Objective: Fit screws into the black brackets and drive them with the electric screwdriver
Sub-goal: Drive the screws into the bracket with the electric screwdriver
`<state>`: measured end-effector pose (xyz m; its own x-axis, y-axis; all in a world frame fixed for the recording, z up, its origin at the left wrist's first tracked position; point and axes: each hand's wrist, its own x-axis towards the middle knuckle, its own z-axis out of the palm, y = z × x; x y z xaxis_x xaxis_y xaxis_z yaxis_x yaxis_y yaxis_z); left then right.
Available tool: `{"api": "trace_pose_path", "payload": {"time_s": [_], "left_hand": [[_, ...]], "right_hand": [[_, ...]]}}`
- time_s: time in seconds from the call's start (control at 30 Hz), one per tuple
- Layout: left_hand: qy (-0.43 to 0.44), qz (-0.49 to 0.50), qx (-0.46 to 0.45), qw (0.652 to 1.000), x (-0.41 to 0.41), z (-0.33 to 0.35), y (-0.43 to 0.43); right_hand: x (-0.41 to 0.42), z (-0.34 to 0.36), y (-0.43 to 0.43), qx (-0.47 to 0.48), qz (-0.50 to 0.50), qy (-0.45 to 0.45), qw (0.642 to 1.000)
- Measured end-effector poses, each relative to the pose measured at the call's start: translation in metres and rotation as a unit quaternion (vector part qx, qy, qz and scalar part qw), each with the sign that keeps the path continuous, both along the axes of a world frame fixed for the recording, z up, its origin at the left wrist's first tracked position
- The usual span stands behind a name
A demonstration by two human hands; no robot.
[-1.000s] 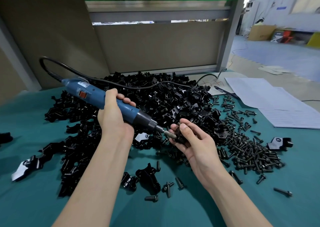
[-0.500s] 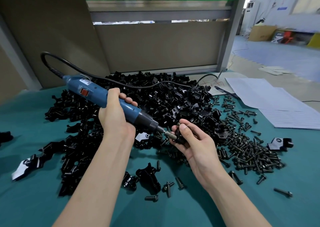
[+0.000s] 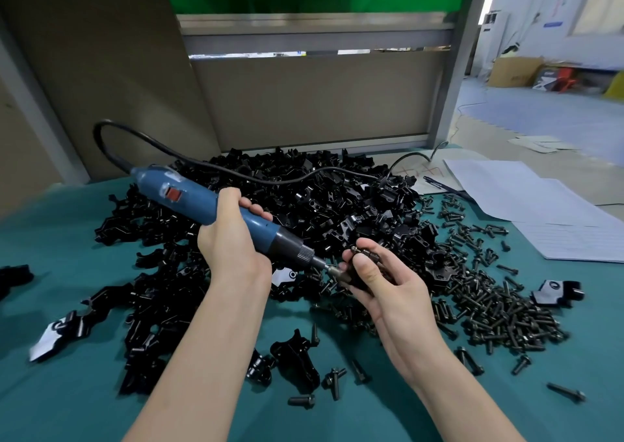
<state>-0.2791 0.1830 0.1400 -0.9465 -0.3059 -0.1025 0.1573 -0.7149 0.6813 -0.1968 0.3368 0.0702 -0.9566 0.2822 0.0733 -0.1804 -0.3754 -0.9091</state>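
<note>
Head view: the left grip [image 3: 233,245] is clenched round the blue barrel of the electric screwdriver [image 3: 189,195], fingers wrapped over the top, just in front of the heap of black brackets [image 3: 304,198]. The tool slants down toward the right. It has a red switch [image 3: 174,194] on its upper side, a black knurled collar at the nose, and a black cord [image 3: 236,171] that loops off its rear end and trails across the heap. Its metal bit [image 3: 324,266] meets the piece held in the right grip [image 3: 388,282].

That right grip pinches a small black bracket [image 3: 349,277] between thumb and curled fingers, at the front edge of the heap. A dark screw [image 3: 364,254] shows along the top of the fingers. The bracket is glossy black and mostly hidden by the thumb, so its shape cannot be made out.

The heap itself is a dense mound of glossy black angular parts on the teal bench [image 3: 67,408]. Right of the heap lies a spread of dark screws [image 3: 499,310]. Past them sits a lone bracket with a white face [image 3: 553,293]. In front of the heap a loose bracket [image 3: 297,357] lies with a few stray screws beside it. White paper sheets [image 3: 540,205] lie to the heap's far right.
</note>
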Motion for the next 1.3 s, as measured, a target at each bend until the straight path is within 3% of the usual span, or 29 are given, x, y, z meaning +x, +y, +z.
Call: {"api": "trace_pose_path", "payload": {"time_s": [0.17,0.53,0.8,0.97,1.3], "left_hand": [[-0.086,0.044,-0.023,0.995,-0.003,-0.013,-0.004],[-0.168,0.080,-0.006,0.983,-0.006,-0.014,-0.008],[-0.172,0.033,0.023,0.984,-0.018,-0.014,-0.025],[-0.166,0.036,0.076,0.983,-0.025,-0.014,-0.051],[-0.151,0.049,0.082,0.984,-0.017,-0.008,-0.035]], "right_hand": [[0.001,-0.003,-0.002,0.094,-0.012,0.003,0.996],[0.003,0.003,-0.003,0.238,-0.028,0.001,0.971],[0.009,0.005,-0.010,0.259,-0.006,0.030,0.965],[0.012,0.004,-0.002,0.254,-0.010,0.022,0.967],[0.012,0.001,-0.011,0.280,0.031,0.003,0.960]]}}
